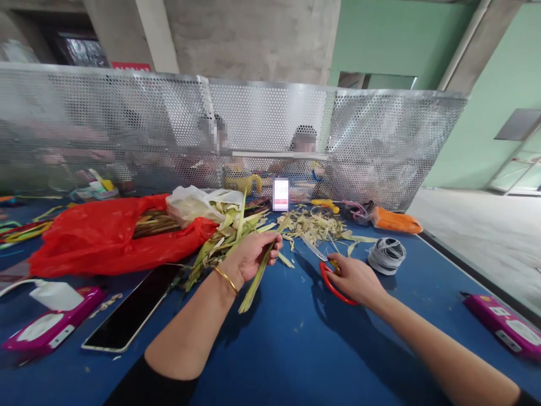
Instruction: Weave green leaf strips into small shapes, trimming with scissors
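Observation:
My left hand (252, 255), a gold bangle at its wrist, is closed around a long green-yellow dried leaf strip (255, 286). The strip slants from upper right down toward me, its lower end hanging over the blue table. My right hand (355, 277) grips a pair of scissors with red handles (338, 291); their metal blades point up and left, and my palm hides part of the handles. Just beyond both hands lies a loose heap of dry leaf scraps (315, 224). More leaf strips (222, 228) are piled behind my left wrist.
At left, a red plastic bag (105, 239) holds brown strips, beside a white bag (203, 203). A phone (133, 307) and purple power strip (54, 321) lie nearer. Right are a thread roll (386, 255), orange bundle (396, 220) and another power strip (505, 326). Behind stands a perforated metal screen (270, 118).

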`<state>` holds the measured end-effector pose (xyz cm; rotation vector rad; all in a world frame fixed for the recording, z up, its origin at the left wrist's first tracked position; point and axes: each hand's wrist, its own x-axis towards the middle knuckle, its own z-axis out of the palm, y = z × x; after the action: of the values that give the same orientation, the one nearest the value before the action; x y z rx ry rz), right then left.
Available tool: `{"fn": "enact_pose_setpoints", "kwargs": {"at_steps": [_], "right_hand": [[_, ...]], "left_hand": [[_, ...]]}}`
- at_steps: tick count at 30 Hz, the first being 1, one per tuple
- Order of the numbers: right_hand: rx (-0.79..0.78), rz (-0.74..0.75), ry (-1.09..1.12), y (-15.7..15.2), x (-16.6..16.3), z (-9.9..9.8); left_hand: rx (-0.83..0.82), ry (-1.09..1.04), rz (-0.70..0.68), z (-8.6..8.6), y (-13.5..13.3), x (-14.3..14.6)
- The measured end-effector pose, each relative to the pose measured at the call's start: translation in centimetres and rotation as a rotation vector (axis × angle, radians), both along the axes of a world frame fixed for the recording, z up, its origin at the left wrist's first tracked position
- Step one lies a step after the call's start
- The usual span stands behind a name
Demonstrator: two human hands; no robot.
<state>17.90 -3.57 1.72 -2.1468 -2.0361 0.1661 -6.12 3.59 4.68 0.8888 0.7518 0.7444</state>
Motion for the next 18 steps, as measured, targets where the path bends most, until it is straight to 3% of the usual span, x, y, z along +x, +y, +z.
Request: {"fn": "enact_pose_setpoints", "kwargs": {"at_steps": [3, 6, 9, 13, 15, 18], "right_hand": [[-0.013, 0.025, -0.103, -0.8, 0.7, 0.2], [0.106, 0.119, -0.08, -0.7, 0.2, 1.5], [0.229, 0.266, 0.399, -0.2, -1.7, 2.8], [0.13, 0.176, 1.155, 0.7, -3.6, 2.6], [0.07, 0.188, 1.348, 0.9, -3.6, 2.0], [0.018, 0.231, 1.437, 0.6, -3.1, 1.3]], "left_hand": [[0.003, 0.022, -0.007, -0.1, -0.7, 0.8], [0.024, 0.008, -0.027, -0.1, -1.7, 1.7], [0.06, -0.012, -0.061, -0.1, -2.9, 2.5], [0.1, 0.022, -0.098, -0.7, -4.0, 3.6], [0.116, 0.045, -0.127, -1.2, -4.3, 4.0], [0.113, 0.064, -0.175, -1.8, -4.5, 4.5]]}}
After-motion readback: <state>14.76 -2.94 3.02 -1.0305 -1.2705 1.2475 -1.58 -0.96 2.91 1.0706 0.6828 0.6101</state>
